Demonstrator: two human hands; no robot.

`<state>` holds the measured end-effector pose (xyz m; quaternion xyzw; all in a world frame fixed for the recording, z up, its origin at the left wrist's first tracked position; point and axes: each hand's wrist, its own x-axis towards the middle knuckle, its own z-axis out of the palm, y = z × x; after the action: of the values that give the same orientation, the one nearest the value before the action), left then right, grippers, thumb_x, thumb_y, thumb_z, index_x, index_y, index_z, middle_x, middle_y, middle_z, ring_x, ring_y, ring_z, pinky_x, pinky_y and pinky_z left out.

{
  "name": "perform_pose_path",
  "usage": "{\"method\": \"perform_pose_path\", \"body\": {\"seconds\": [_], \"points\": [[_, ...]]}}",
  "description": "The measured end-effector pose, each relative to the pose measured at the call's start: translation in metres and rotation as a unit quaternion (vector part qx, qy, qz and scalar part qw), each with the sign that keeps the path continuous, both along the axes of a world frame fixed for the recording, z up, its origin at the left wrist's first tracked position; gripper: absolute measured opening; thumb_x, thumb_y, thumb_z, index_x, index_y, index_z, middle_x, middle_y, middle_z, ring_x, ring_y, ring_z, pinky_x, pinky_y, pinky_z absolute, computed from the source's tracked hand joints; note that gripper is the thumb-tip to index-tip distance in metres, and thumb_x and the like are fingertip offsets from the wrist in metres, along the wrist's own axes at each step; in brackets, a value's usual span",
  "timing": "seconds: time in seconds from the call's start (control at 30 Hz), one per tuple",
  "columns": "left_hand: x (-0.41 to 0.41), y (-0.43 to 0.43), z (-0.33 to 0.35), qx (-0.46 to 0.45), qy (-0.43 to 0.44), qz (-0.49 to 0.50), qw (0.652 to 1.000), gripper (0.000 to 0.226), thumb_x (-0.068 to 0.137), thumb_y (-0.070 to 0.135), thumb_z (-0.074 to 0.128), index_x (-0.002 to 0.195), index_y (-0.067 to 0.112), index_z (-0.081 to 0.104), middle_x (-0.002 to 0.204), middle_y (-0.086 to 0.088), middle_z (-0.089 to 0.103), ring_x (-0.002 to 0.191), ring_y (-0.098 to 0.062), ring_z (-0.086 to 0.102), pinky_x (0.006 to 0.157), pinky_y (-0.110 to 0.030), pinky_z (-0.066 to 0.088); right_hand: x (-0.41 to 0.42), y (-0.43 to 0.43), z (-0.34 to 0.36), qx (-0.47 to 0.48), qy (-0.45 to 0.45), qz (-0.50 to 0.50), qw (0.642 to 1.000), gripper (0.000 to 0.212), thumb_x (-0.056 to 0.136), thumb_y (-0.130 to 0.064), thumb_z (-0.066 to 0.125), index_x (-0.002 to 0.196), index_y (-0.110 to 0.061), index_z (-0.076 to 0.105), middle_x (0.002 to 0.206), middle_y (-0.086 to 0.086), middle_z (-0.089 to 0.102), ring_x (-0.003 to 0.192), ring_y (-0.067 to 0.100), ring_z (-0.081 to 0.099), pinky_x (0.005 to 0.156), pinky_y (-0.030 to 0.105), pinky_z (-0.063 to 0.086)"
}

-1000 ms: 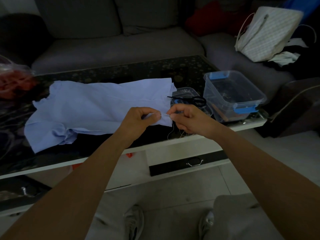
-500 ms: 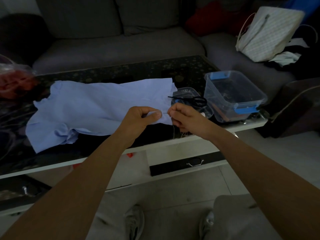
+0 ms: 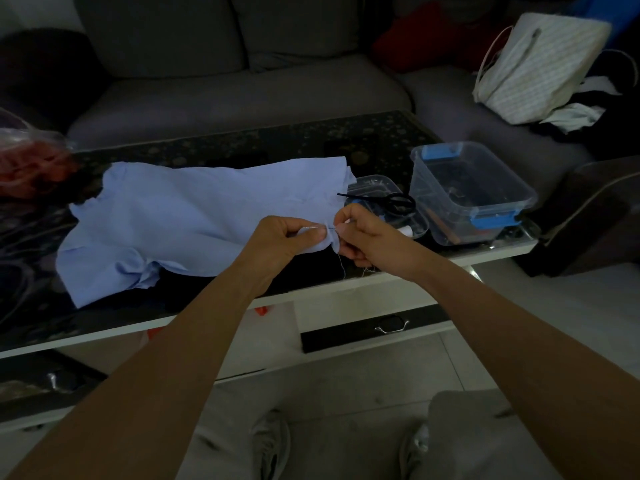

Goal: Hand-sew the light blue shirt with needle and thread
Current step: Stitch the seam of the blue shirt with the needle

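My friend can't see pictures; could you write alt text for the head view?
A person's left hand pinches the edge of a light blue shirt on a dark table, while the right hand pinches a needle at the fabric, thread hanging below. Black scissors and a clear plastic box sit to the right.

The light blue shirt [image 3: 194,216] lies spread and lightly creased along the coffee table [image 3: 221,147]. Its bunched sleeve end is toward the front-left and its hem toward the right, where the near corner is lifted over the front edge and pinched by the left hand [image 3: 287,240]. The needle [image 3: 331,228], a thin bright sliver, sticks out of that fold, pinched by the right hand [image 3: 367,237], and pale thread [image 3: 341,263] hangs below toward the front edge.
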<state>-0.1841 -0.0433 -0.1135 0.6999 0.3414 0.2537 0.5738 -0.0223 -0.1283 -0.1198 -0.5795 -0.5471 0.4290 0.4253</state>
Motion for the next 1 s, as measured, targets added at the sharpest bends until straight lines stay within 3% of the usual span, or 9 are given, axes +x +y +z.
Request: {"method": "perform_pose_path", "body": {"seconds": [0.13,0.23,0.3,0.43,0.6,0.7,0.8,0.9,1.0], "points": [[0.000,-0.001,0.001,-0.014,0.007,0.000,1.000,0.015,0.088,0.018,0.064,0.097,0.010,0.073,0.086,0.001,0.074,0.078,-0.005,0.069,0.070,-0.013,0.051,-0.003,0.001,-0.003,-0.001,-0.005,-0.009,1.000,0.014,0.104,-0.013,0.031,0.099,-0.020,0.042,0.066,-0.001,0.046,0.049,0.001,0.038,0.048,0.016,0.033],[0.002,-0.003,0.000,-0.003,0.015,0.046,0.999,0.015,0.087,0.019,0.067,0.095,0.008,0.074,0.084,-0.001,0.073,0.074,-0.007,0.068,0.068,-0.015,0.054,0.002,0.006,-0.011,0.062,-0.075,-0.064,0.993,0.020,0.101,-0.003,0.037,0.109,-0.019,0.047,0.094,0.006,0.055,0.081,0.011,0.055,0.075,0.027,0.049],[0.003,-0.002,-0.001,0.016,0.024,0.073,0.997,0.013,0.086,0.021,0.068,0.091,0.011,0.075,0.084,-0.002,0.073,0.075,-0.010,0.068,0.070,-0.017,0.055,0.007,0.005,-0.011,0.135,-0.136,-0.090,0.977,0.023,0.096,-0.002,0.046,0.116,-0.012,0.052,0.111,0.008,0.057,0.103,0.020,0.055,0.091,0.031,0.046],[0.005,-0.002,-0.001,0.023,0.034,0.079,0.996,0.014,0.086,0.023,0.068,0.092,0.012,0.074,0.081,0.001,0.072,0.068,-0.003,0.067,0.062,-0.011,0.052,0.006,0.004,-0.003,0.244,-0.190,-0.083,0.947,0.015,0.088,-0.015,0.066,0.103,-0.013,0.064,0.101,0.003,0.061,0.091,0.015,0.057,0.084,0.024,0.047],[0.007,-0.003,-0.003,0.024,0.039,0.060,0.997,0.019,0.087,0.021,0.067,0.097,0.007,0.074,0.085,-0.005,0.072,0.078,-0.012,0.067,0.066,-0.012,0.052,0.003,0.010,-0.009,0.299,-0.262,-0.086,0.913,0.004,0.083,-0.011,0.072,0.086,-0.011,0.069,0.088,0.002,0.058,0.079,0.013,0.055,0.074,0.027,0.048],[0.007,-0.003,-0.004,0.040,0.043,0.063,0.996,0.014,0.087,0.022,0.068,0.091,0.010,0.074,0.080,-0.002,0.071,0.070,-0.002,0.065,0.062,-0.009,0.050,0.000,0.011,-0.005,0.333,-0.246,-0.090,0.906,0.006,0.083,-0.009,0.071,0.081,-0.005,0.067,0.086,0.007,0.058,0.081,0.016,0.056,0.075,0.030,0.049],[0.007,-0.001,-0.007,0.093,0.069,0.078,0.990,0.010,0.087,0.023,0.068,0.083,0.016,0.072,0.069,0.002,0.066,0.056,0.004,0.057,0.052,-0.006,0.042,-0.009,0.009,-0.001,0.328,-0.211,-0.083,0.917,0.007,0.088,-0.007,0.066,0.083,-0.004,0.062,0.092,0.008,0.063,0.088,0.012,0.059,0.082,0.024,0.048],[0.005,0.004,-0.011,0.119,0.087,0.105,0.984,0.012,0.087,0.023,0.067,0.082,0.014,0.073,0.075,-0.003,0.068,0.063,-0.004,0.058,0.052,-0.007,0.042,-0.014,0.004,0.010,0.286,-0.048,-0.108,0.951,0.008,0.096,-0.004,0.053,0.093,0.003,0.055,0.098,0.012,0.069,0.095,0.016,0.067,0.088,0.028,0.052],[0.002,0.006,-0.012,0.099,0.063,0.128,0.985,0.009,0.087,0.020,0.068,0.084,0.014,0.072,0.077,0.005,0.066,0.068,-0.001,0.059,0.057,-0.004,0.044,-0.004,-0.001,0.022,0.243,0.147,-0.161,0.945,0.010,0.102,-0.010,0.041,0.100,-0.001,0.046,0.070,0.002,0.068,0.065,0.015,0.066,0.069,0.026,0.056]]}}
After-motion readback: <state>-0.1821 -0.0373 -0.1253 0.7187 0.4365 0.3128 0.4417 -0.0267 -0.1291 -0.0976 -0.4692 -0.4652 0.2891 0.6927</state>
